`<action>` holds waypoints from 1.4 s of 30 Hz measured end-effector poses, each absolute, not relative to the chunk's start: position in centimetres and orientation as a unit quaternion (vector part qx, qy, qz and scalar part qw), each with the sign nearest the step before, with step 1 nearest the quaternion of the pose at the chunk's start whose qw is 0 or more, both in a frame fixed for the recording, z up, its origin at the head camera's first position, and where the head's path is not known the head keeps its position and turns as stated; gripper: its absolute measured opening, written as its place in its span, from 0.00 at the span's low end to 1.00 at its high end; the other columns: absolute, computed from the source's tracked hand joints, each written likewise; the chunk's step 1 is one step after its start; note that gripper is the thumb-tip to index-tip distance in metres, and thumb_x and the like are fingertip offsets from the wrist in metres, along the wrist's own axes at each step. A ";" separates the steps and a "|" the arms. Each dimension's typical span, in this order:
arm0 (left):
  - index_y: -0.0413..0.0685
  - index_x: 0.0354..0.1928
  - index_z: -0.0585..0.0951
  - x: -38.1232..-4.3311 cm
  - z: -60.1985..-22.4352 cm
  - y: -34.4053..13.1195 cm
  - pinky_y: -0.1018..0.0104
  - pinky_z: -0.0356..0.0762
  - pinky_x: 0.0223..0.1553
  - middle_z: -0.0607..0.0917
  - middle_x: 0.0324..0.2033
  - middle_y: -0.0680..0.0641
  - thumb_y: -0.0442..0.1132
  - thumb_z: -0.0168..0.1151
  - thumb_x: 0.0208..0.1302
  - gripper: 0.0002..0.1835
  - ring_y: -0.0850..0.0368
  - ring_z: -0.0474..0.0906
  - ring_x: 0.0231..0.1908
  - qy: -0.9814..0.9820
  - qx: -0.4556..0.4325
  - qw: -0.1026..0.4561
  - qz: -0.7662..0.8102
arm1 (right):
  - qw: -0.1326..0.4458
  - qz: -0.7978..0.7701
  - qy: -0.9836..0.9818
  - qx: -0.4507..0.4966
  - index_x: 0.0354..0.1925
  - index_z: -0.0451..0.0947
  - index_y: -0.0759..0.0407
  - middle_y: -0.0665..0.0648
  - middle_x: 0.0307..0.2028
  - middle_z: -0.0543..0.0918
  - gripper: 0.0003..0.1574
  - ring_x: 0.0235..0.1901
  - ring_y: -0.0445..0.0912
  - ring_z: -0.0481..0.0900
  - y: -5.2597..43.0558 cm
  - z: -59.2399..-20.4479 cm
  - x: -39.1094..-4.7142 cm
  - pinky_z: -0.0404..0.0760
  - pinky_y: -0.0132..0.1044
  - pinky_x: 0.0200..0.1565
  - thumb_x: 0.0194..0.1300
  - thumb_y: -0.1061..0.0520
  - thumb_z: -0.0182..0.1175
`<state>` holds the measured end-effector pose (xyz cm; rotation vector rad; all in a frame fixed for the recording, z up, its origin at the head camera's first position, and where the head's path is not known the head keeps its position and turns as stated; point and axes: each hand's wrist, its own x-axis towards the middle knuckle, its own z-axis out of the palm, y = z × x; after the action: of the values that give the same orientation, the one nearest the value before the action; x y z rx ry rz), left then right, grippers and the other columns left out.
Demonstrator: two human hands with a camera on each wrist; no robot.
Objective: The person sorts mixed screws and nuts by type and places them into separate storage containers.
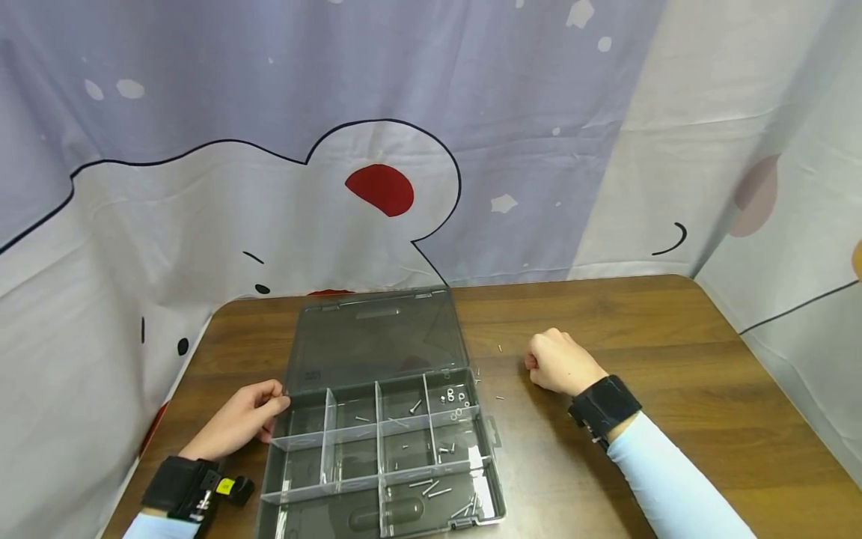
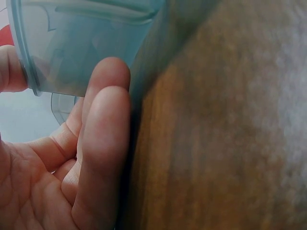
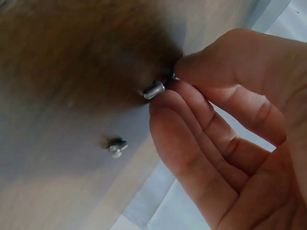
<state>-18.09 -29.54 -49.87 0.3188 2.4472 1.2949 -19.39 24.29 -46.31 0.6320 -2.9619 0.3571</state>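
Observation:
A grey see-through compartment box (image 1: 380,479) lies on the table with its lid folded back. My left hand (image 1: 245,415) holds the box's left wall near the lid hinge. In the left wrist view, the thumb is at the rim, and the other fingers (image 2: 105,129) lie along the wall's outer side. Right of the box, my right hand (image 1: 562,363) is low over the table. Its thumb and fingertips pinch a small metal screw (image 3: 154,90), partly hidden by the fingers. Another small metal piece (image 3: 116,148) lies blurred on the table near those fingertips.
Nuts (image 1: 451,394) sit in the box's upper right compartments, and several longer screws (image 1: 431,488) in the lower right one. The opened lid (image 1: 377,337) leans back toward the curtain (image 1: 525,150). A loose screw (image 1: 500,397) lies between box and right hand.

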 end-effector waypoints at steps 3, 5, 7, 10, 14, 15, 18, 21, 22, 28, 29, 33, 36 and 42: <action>0.41 0.36 0.68 -18.1 -50.0 -29.6 0.61 0.84 0.27 0.71 0.22 0.48 0.44 0.56 0.79 0.15 0.59 0.74 0.21 0.863 0.109 0.176 0.462 | 0.041 0.114 -0.972 0.199 0.13 0.70 0.48 0.45 0.16 0.71 0.19 0.19 0.42 0.68 24.1 -46.4 -19.4 0.70 0.36 0.24 0.39 0.70 0.65; 0.42 0.36 0.68 -18.1 -50.1 -29.6 0.61 0.85 0.27 0.71 0.22 0.49 0.43 0.56 0.79 0.14 0.58 0.74 0.22 0.862 0.109 0.177 0.463 | 0.039 0.114 -0.973 0.198 0.14 0.70 0.48 0.46 0.16 0.72 0.19 0.19 0.42 0.68 23.9 -46.5 -19.4 0.69 0.36 0.23 0.38 0.70 0.64; 0.43 0.36 0.68 -18.1 -50.2 -29.6 0.61 0.85 0.27 0.71 0.22 0.49 0.44 0.55 0.79 0.15 0.58 0.74 0.22 0.862 0.107 0.178 0.462 | 0.043 0.120 -0.970 0.205 0.15 0.70 0.48 0.46 0.17 0.72 0.17 0.20 0.42 0.68 23.7 -46.4 -19.4 0.69 0.36 0.23 0.38 0.69 0.63; 0.43 0.35 0.67 -18.1 -50.1 -29.6 0.61 0.84 0.27 0.71 0.22 0.49 0.44 0.55 0.79 0.15 0.58 0.74 0.21 0.863 0.108 0.179 0.460 | 0.060 0.138 -0.963 0.222 0.17 0.71 0.48 0.46 0.19 0.74 0.16 0.20 0.40 0.69 22.9 -45.9 -19.0 0.69 0.34 0.24 0.37 0.68 0.62; 0.42 0.35 0.67 -18.1 -49.9 -29.6 0.61 0.84 0.27 0.71 0.22 0.48 0.44 0.56 0.79 0.16 0.58 0.74 0.21 0.863 0.111 0.178 0.460 | 0.104 0.165 -0.946 0.260 0.20 0.71 0.49 0.45 0.21 0.71 0.15 0.21 0.37 0.68 20.9 -44.2 -17.8 0.70 0.31 0.25 0.37 0.68 0.62; 0.42 0.35 0.67 -18.1 -49.9 -29.6 0.61 0.84 0.27 0.71 0.22 0.48 0.44 0.56 0.79 0.16 0.58 0.74 0.22 0.862 0.112 0.178 0.461 | 0.117 0.169 -0.940 0.273 0.21 0.71 0.49 0.44 0.21 0.71 0.16 0.22 0.36 0.67 20.3 -43.8 -17.5 0.69 0.30 0.25 0.37 0.68 0.62; 0.43 0.34 0.67 -18.0 -49.8 -29.5 0.61 0.85 0.27 0.71 0.22 0.49 0.45 0.56 0.79 0.16 0.58 0.75 0.21 0.862 0.102 0.181 0.463 | 0.137 0.186 -0.919 0.318 0.22 0.71 0.50 0.44 0.23 0.71 0.16 0.22 0.35 0.66 18.3 -42.4 -16.4 0.69 0.27 0.25 0.38 0.69 0.62; 0.43 0.34 0.66 -18.0 -49.8 -29.5 0.61 0.85 0.27 0.72 0.22 0.49 0.45 0.55 0.79 0.16 0.58 0.75 0.21 0.862 0.105 0.181 0.462 | 0.134 0.197 -0.900 0.364 0.23 0.71 0.49 0.45 0.24 0.71 0.17 0.22 0.33 0.66 16.4 -41.3 -15.3 0.68 0.24 0.24 0.39 0.69 0.62; 0.43 0.34 0.66 -18.0 -49.9 -29.5 0.61 0.84 0.27 0.72 0.22 0.49 0.45 0.55 0.79 0.16 0.58 0.75 0.21 0.862 0.104 0.181 0.462 | 0.130 0.200 -0.894 0.380 0.24 0.71 0.49 0.45 0.25 0.72 0.17 0.23 0.32 0.66 15.8 -41.0 -14.9 0.68 0.23 0.24 0.40 0.69 0.63; 0.41 0.35 0.66 -18.0 -49.8 -29.6 0.61 0.84 0.26 0.71 0.22 0.48 0.44 0.56 0.79 0.16 0.58 0.74 0.21 0.860 0.108 0.180 0.465 | 0.129 0.203 -0.848 0.472 0.25 0.72 0.49 0.45 0.25 0.72 0.16 0.24 0.31 0.64 12.4 -39.9 -13.3 0.65 0.19 0.28 0.44 0.68 0.65; 0.42 0.35 0.66 -18.0 -49.8 -29.6 0.61 0.84 0.27 0.71 0.22 0.48 0.45 0.56 0.79 0.16 0.58 0.74 0.21 0.861 0.106 0.180 0.464 | 0.131 0.201 -0.843 0.482 0.25 0.72 0.49 0.45 0.25 0.72 0.16 0.25 0.32 0.64 11.9 -39.8 -13.1 0.65 0.20 0.29 0.44 0.68 0.65; 0.43 0.35 0.66 -18.0 -49.8 -29.5 0.61 0.84 0.27 0.71 0.22 0.48 0.46 0.56 0.79 0.17 0.57 0.74 0.21 0.863 0.103 0.180 0.460 | 0.137 0.197 -0.828 0.506 0.26 0.73 0.48 0.43 0.25 0.69 0.16 0.25 0.32 0.64 10.2 -39.5 -12.3 0.66 0.21 0.31 0.46 0.68 0.64; 0.43 0.35 0.65 -18.0 -49.8 -29.5 0.61 0.84 0.27 0.71 0.22 0.48 0.45 0.55 0.79 0.17 0.57 0.74 0.21 0.863 0.106 0.179 0.460 | 0.138 0.198 -0.821 0.518 0.26 0.73 0.48 0.43 0.25 0.68 0.16 0.26 0.32 0.64 9.4 -39.4 -12.1 0.65 0.21 0.32 0.46 0.69 0.63; 0.42 0.35 0.67 -18.1 -49.8 -29.5 0.62 0.84 0.26 0.71 0.22 0.48 0.44 0.55 0.79 0.16 0.58 0.74 0.21 0.861 0.108 0.179 0.464 | 0.122 0.178 -0.825 0.522 0.34 0.79 0.48 0.43 0.32 0.74 0.12 0.31 0.33 0.72 8.9 -39.6 -11.9 0.73 0.23 0.38 0.53 0.63 0.67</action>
<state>-18.08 -29.50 -49.76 0.3045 2.4334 1.3126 -11.91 8.94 -39.65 1.5244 -2.4090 0.5192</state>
